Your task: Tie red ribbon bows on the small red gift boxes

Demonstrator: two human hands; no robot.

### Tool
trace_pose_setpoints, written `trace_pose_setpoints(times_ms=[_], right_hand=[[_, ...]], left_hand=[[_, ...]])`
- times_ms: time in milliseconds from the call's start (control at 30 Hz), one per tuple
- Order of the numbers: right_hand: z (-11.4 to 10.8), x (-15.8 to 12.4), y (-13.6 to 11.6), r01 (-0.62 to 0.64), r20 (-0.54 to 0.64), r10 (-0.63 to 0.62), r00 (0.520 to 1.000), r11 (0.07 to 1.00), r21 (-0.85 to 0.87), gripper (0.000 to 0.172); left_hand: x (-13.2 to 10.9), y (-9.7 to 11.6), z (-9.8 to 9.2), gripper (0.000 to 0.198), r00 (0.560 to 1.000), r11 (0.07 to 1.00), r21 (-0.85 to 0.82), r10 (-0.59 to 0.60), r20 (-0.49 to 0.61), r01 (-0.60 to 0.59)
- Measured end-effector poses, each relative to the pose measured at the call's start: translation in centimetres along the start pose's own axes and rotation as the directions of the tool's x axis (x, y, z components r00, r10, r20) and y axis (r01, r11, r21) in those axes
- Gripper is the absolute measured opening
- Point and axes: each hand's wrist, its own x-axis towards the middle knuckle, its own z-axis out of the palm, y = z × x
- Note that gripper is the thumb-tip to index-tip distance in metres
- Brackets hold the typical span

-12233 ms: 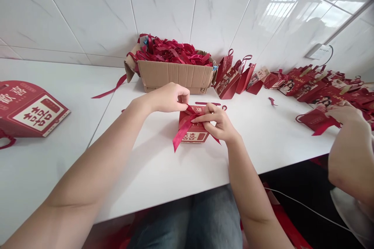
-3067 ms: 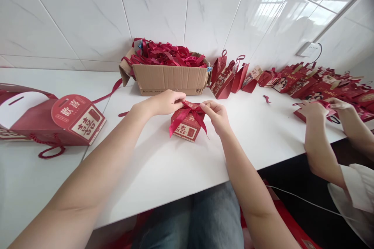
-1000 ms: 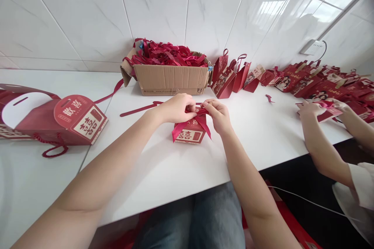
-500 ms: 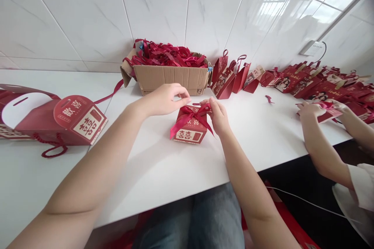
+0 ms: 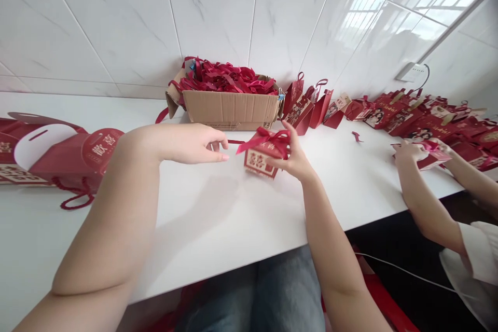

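Observation:
A small red gift box (image 5: pixel 260 161) with white printed characters stands on the white table in front of me. Tied on its top is a shiny red ribbon bow (image 5: pixel 268 140), one tail pointing left. My right hand (image 5: pixel 295 155) grips the box from its right side, thumb across the front and fingers at the back. To the left of the box hovers my left hand (image 5: pixel 194 143), palm down and holding nothing, its fingers loosely bent and apart. A short red strip (image 5: pixel 235 141) lies between that hand and the box.
A cardboard carton (image 5: pixel 229 109) full of red ribbons stands against the tiled wall. Larger red gift boxes (image 5: pixel 62 158) lie at left, partly behind my forearm. Several red boxes (image 5: pixel 420 114) crowd the right side, where another person's hands (image 5: pixel 412 151) hold one.
My right hand has gone from the bow to the box's side, and the box has turned and shifted slightly right. My left hand has drawn away leftward from the bow.

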Motion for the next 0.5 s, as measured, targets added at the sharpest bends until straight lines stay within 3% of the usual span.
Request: trace_pose_setpoints(times_ms=[67, 100, 133, 200, 267, 333, 400, 433, 500], right_hand=[[-0.8, 0.6, 1.2, 0.007, -0.244, -0.012, 0.97, 1.0, -0.021, 0.097], [-1.4, 0.8, 1.8, -0.017, -0.375, -0.006, 0.927, 0.998, -0.056, 0.096], [-2.0, 1.0, 2.5, -0.066, -0.506, 0.003, 0.863, 0.992, -0.107, 0.094], [-3.0, 1.3, 3.8, -0.241, -0.745, -0.016, 0.667, 0.941, -0.236, 0.091], [-3.8, 1.4, 5.0, -0.43, -0.86, -0.072, 0.505, 0.843, -0.323, 0.089], [-4.2, 1.4, 6.2, -0.546, -0.911, -0.073, 0.406, 0.78, -0.306, 0.09], [-4.3, 1.5, 7.4, -0.609, -0.94, -0.015, 0.34, 0.758, -0.232, 0.096], [-4.2, 1.6, 7.8, -0.631, -0.944, 0.009, 0.33, 0.746, -0.213, 0.1], [-3.8, 1.7, 8.4, -0.644, -0.933, -0.007, 0.361, 0.722, -0.255, 0.105]], left_hand=[[0.0, -0.2, 0.0, 0.048, 1.0, 1.0, -0.007, 0.003, 0.003, -0.003], [0.0, -0.3, 0.0, 0.047, 1.0, 1.0, -0.012, 0.008, -0.01, -0.009], [0.0, -0.4, 0.0, 0.047, 0.999, 1.0, -0.019, 0.02, -0.029, -0.02], [0.0, -0.5, 0.0, 0.045, 0.997, 0.998, -0.032, 0.047, -0.061, -0.049], [0.0, -0.5, 0.0, 0.044, 0.998, 0.998, -0.039, 0.043, -0.054, -0.046], [0.1, -0.5, 0.0, 0.046, 1.0, 0.999, -0.045, 0.006, -0.025, -0.007], [-0.1, -0.5, -0.2, 0.048, 0.999, 0.998, -0.053, -0.036, -0.009, 0.035], [-0.3, -0.5, -0.3, 0.048, 0.998, 0.997, -0.054, -0.054, -0.01, 0.054], [-1.2, -0.8, -0.5, 0.046, 0.995, 0.997, -0.045, -0.072, -0.067, 0.07]])
